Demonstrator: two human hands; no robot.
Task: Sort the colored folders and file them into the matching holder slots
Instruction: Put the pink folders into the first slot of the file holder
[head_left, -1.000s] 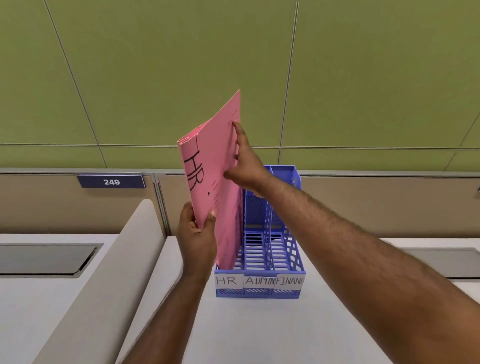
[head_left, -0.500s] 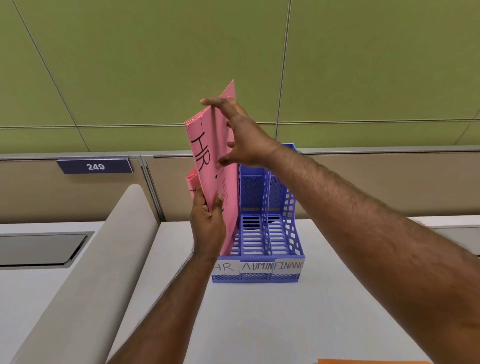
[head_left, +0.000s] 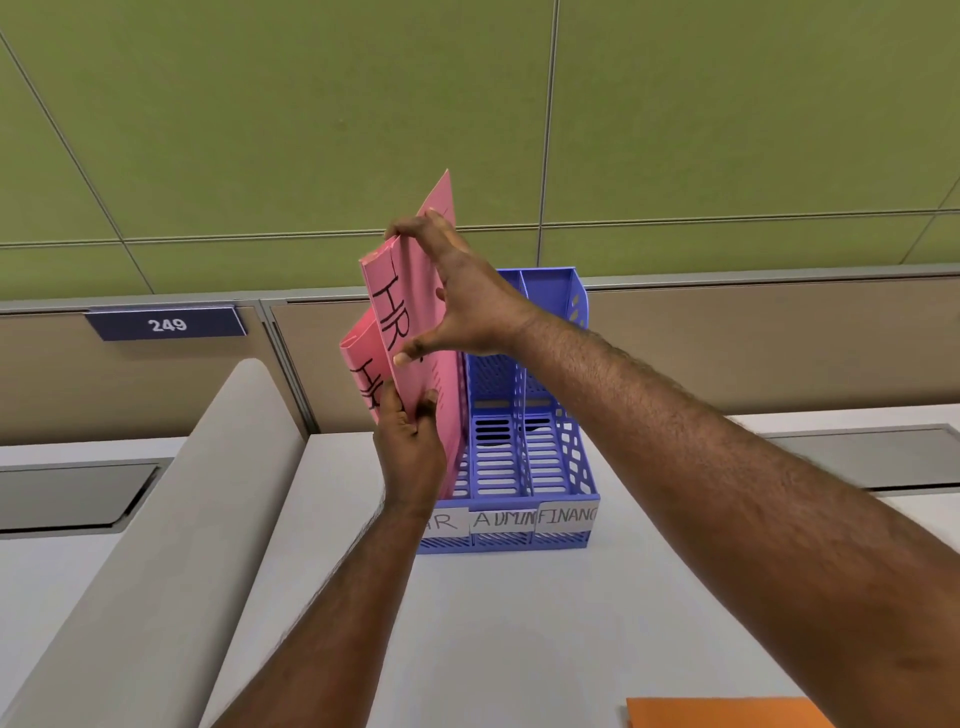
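Observation:
A blue three-slot file holder (head_left: 545, 467) stands on the white desk, its front labels reading HR, ADMIN and FINANCE. A pink folder marked HR (head_left: 410, 322) stands tilted in the leftmost slot, its lower end inside. My left hand (head_left: 410, 447) pinches its near lower edge. My right hand (head_left: 462, 296) grips its top, thumb on the front face. A second pink folder (head_left: 361, 364), also lettered HR, sits lower just to the left, partly hidden behind the first. An orange folder (head_left: 722, 713) lies on the desk at the bottom right.
A grey curved divider (head_left: 171, 545) runs along the left of the desk (head_left: 519, 623). Behind the holder rises a beige partition with a plate reading 249 (head_left: 166, 325), and green wall panels above. Recessed grey hatches lie in the desk at far left (head_left: 67, 499) and far right.
The pink folder has gone further down into the HR slot. My right hand moved from its side to its top edge. The view tipped down, showing the orange folder.

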